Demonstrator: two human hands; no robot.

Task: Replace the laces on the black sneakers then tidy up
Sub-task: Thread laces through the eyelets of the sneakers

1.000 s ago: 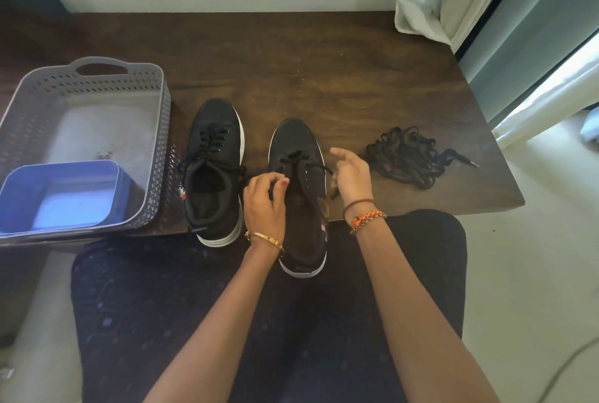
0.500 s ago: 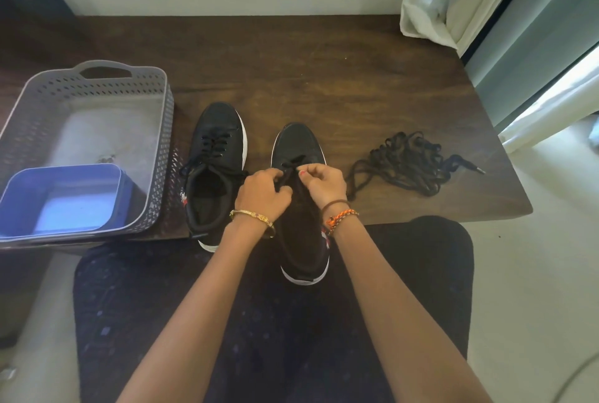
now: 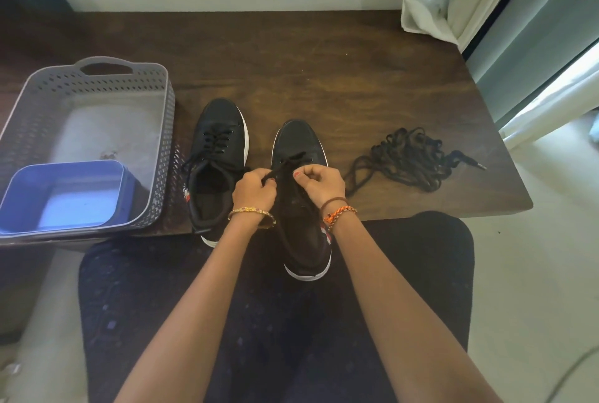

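On the dark wooden bench (image 3: 291,55) sit two black sneakers — the left hand (image 3: 254,190) and right hand (image 3: 321,180) each pinch the lace (image 3: 285,166) over the right sneaker (image 3: 299,146).

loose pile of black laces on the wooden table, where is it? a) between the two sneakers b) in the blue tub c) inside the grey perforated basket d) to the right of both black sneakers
d: the loose pile of black laces lies on the bare dark wooden table, right of both black sneakers, apart from the grey perforated basket.
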